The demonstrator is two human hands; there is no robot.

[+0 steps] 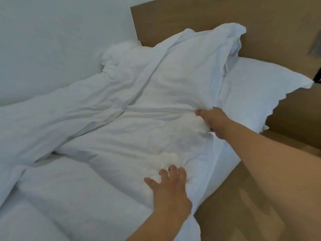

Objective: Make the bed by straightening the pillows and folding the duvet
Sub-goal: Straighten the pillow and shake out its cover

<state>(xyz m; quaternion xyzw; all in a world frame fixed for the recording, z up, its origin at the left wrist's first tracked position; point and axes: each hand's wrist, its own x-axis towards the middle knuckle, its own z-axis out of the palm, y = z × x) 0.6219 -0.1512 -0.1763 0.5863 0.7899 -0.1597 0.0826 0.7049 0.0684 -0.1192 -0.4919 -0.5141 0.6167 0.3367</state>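
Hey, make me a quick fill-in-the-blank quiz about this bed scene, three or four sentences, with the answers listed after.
1. The right hand grips a bunch of the white ____.
2. The left hand lies on the duvet with its fingers ____.
3. The pillow leans against the brown wooden ____.
4. Part of the duvet is draped over the ____ beside the headboard.

Missing words: duvet; spread; headboard; pillow
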